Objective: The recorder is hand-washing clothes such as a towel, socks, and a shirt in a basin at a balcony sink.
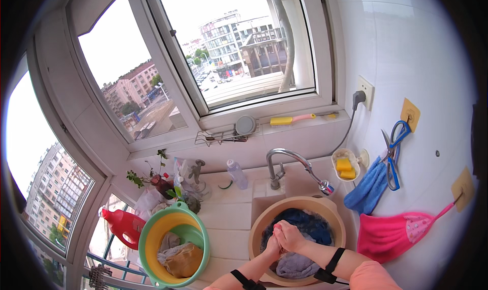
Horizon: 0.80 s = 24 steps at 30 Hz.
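Note:
My left hand (273, 247) and my right hand (290, 236) are pressed together above a beige plastic basin (339, 236) that sits in the sink. The fingers overlap, so whatever may be between them is hidden; a small reddish spot shows at the fingertips. Dark blue cloth (322, 229) lies in sudsy water in the basin's far half. Nearer to me is a bunched grey cloth (297, 266), below and beside my wrists. The chrome faucet (289, 152) arches over the basin's far rim, its nozzle towards the right.
At left, a green-and-yellow basin (204, 229) holds grey and tan cloths beside a red detergent jug (124, 227). A clear bottle (237, 174) stands behind. Blue-handled scissors (392, 156), a blue cloth (368, 187) and a pink towel (392, 234) hang right, near a soap dish (337, 156).

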Each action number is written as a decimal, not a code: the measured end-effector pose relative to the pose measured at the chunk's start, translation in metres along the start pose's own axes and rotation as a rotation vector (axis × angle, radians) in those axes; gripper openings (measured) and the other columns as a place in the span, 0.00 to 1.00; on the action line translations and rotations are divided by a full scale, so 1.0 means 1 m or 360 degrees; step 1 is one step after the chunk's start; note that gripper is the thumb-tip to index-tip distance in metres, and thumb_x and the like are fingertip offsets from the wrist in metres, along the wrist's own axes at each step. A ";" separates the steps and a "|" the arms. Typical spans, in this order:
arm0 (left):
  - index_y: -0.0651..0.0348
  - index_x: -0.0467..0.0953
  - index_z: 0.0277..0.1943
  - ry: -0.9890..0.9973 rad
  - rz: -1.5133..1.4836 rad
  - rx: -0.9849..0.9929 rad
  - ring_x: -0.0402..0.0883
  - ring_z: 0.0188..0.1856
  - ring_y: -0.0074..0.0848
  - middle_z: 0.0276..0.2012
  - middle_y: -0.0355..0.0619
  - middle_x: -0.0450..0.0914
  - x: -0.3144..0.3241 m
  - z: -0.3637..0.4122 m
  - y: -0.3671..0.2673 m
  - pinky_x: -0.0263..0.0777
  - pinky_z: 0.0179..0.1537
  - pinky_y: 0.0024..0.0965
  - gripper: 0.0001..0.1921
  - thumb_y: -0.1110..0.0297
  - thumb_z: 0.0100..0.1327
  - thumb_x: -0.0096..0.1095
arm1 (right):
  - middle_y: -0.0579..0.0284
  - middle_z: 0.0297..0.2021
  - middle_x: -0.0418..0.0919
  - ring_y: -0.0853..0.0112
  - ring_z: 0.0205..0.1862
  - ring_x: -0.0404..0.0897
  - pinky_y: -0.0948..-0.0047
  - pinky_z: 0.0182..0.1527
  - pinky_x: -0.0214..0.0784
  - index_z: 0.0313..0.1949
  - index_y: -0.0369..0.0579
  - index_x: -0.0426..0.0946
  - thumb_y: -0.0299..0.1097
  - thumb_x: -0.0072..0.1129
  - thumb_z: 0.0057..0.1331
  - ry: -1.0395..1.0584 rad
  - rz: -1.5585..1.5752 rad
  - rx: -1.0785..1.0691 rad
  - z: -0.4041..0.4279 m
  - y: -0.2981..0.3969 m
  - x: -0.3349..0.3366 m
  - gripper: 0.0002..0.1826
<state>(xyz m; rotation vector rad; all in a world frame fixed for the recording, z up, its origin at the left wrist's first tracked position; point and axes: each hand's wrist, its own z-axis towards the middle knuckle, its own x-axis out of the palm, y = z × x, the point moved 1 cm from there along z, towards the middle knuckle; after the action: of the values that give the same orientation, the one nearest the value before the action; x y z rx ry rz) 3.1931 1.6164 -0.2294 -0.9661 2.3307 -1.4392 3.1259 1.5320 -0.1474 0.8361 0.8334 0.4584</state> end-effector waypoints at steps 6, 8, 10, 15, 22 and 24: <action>0.55 0.68 0.55 -0.0064 0.1772 0.0184 0.79 0.42 0.50 0.42 0.61 0.78 -0.057 0.032 0.023 0.71 0.45 0.48 0.21 0.53 0.69 0.34 | 0.48 0.32 0.78 0.53 0.35 0.78 0.58 0.38 0.72 0.41 0.47 0.72 0.44 0.48 0.66 0.0675 -0.0701 0.0094 0.000 -0.065 -0.034 0.15; 0.52 0.68 0.59 -0.0081 0.2059 0.0131 0.79 0.46 0.47 0.50 0.57 0.76 -0.049 0.030 0.020 0.69 0.51 0.43 0.26 0.47 0.68 0.34 | 0.50 0.35 0.76 0.56 0.37 0.77 0.59 0.39 0.72 0.47 0.50 0.71 0.45 0.52 0.63 0.0641 -0.1066 -0.0200 -0.012 -0.095 -0.032 0.17; 0.46 0.60 0.66 -0.0406 0.2136 -0.0199 0.64 0.62 0.53 0.66 0.53 0.59 -0.023 0.013 0.009 0.62 0.58 0.52 0.29 0.44 0.66 0.39 | 0.52 0.37 0.75 0.57 0.38 0.76 0.59 0.39 0.71 0.49 0.52 0.71 0.41 0.50 0.63 0.0645 -0.1212 -0.0215 -0.035 -0.124 -0.021 0.16; 0.43 0.50 0.71 0.0086 0.2548 0.0346 0.45 0.71 0.53 0.72 0.47 0.48 -0.009 0.032 0.056 0.45 0.64 0.61 0.35 0.40 0.64 0.43 | 0.47 0.45 0.73 0.51 0.47 0.75 0.53 0.50 0.67 0.58 0.55 0.66 0.33 0.49 0.61 0.1041 -0.1234 0.0293 -0.055 -0.162 0.019 0.23; 0.41 0.44 0.72 0.0417 0.2400 -0.0142 0.42 0.73 0.50 0.73 0.47 0.41 -0.014 0.068 0.079 0.42 0.67 0.55 0.39 0.33 0.63 0.32 | 0.46 0.51 0.74 0.51 0.54 0.74 0.56 0.55 0.66 0.55 0.52 0.70 0.32 0.50 0.60 0.1068 -0.1028 0.0411 -0.059 -0.198 0.039 0.21; 0.42 0.44 0.72 0.0481 0.2299 -0.0119 0.44 0.72 0.49 0.73 0.49 0.43 -0.020 0.077 0.082 0.43 0.68 0.51 0.39 0.32 0.63 0.32 | 0.46 0.50 0.75 0.52 0.54 0.74 0.56 0.55 0.66 0.55 0.52 0.70 0.31 0.50 0.60 0.1186 -0.1049 0.0470 -0.053 -0.200 0.039 0.21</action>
<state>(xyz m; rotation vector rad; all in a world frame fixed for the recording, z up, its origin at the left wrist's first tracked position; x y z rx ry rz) 3.2140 1.5989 -0.3399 0.9180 2.2393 -0.8120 3.1155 1.4612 -0.3453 0.5957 1.8246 0.0383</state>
